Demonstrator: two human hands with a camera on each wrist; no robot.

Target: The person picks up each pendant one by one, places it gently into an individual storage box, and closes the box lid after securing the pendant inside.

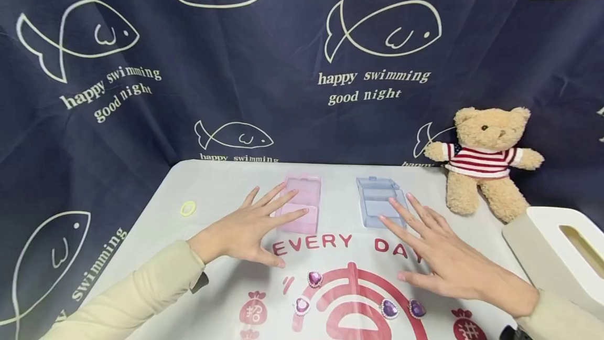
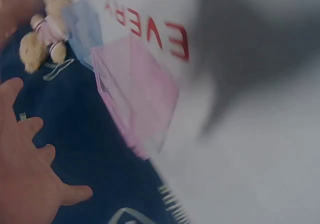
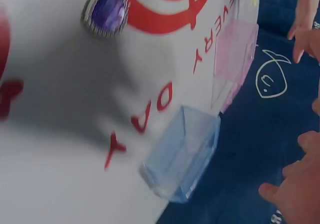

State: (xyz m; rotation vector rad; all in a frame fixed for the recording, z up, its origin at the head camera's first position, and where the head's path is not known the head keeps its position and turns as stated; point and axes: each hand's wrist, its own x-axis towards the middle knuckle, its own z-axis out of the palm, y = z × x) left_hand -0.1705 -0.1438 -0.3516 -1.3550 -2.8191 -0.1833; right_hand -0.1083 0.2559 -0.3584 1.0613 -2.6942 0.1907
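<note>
My left hand (image 1: 250, 230) hovers over the table with its fingers spread, holding nothing. Its fingertips overlap a clear pink plastic box (image 1: 309, 190) in the head view; the left wrist view shows the hand (image 2: 25, 169) apart from that box (image 2: 142, 96). On the other side, my right hand (image 1: 445, 258) also has spread fingers and nothing in it. Nearest to it is a clear blue plastic box (image 1: 376, 206), partly behind the fingertips. Closer to me lie several jewelled pieces with silvery rims: pinkish-purple ones (image 1: 314, 278) on the left, dark purple ones (image 1: 389, 308) on the right.
A pale yellow ring (image 1: 188, 208) lies at the table's left. At the right back sits a teddy bear (image 1: 488, 161) in a striped shirt, and before it stands a white-topped box (image 1: 542, 251) with a slot. A dark blue curtain (image 1: 292, 67) hangs behind the table.
</note>
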